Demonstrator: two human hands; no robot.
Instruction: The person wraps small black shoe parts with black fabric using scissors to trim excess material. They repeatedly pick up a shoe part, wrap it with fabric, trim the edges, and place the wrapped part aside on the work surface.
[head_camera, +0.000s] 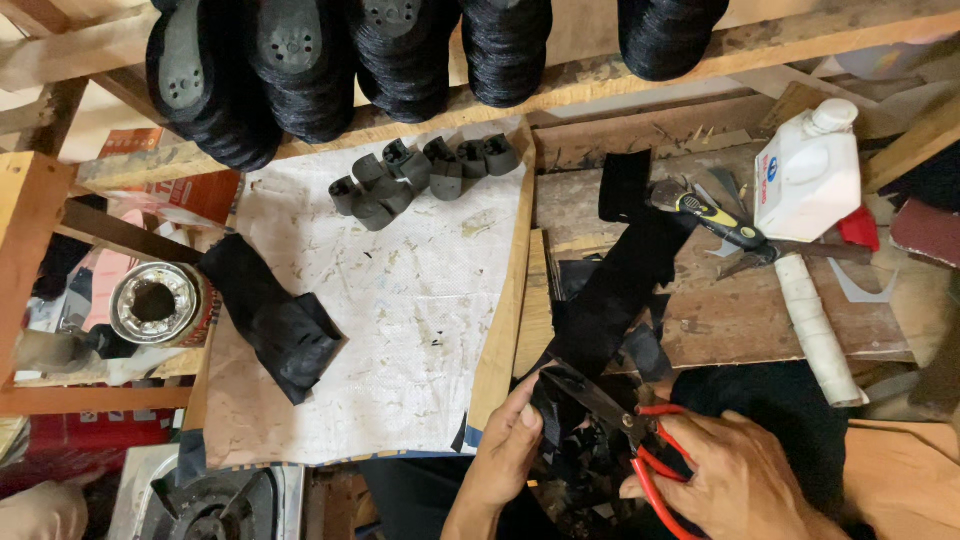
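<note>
- Right hand (735, 480) is wrapped around the red-handled scissors (625, 425), blades parted over a black fabric piece (552, 400).
- Left hand (508, 445) pinches that piece at its near edge, thumb on top, low at the table's (740, 315) front.
- A long black strip (625, 280) runs up from it across the wood.
- Further back: a white plastic bottle (810, 175), a yellow-handled cutter (715, 222), a white taped roll (815, 325).
- To the left, small dark grey parts (420, 175) sit on a white sheet (400, 320).

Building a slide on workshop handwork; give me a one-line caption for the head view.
Left hand steadies black material while the right hand works red-handled scissors at a cluttered wooden bench.
</note>
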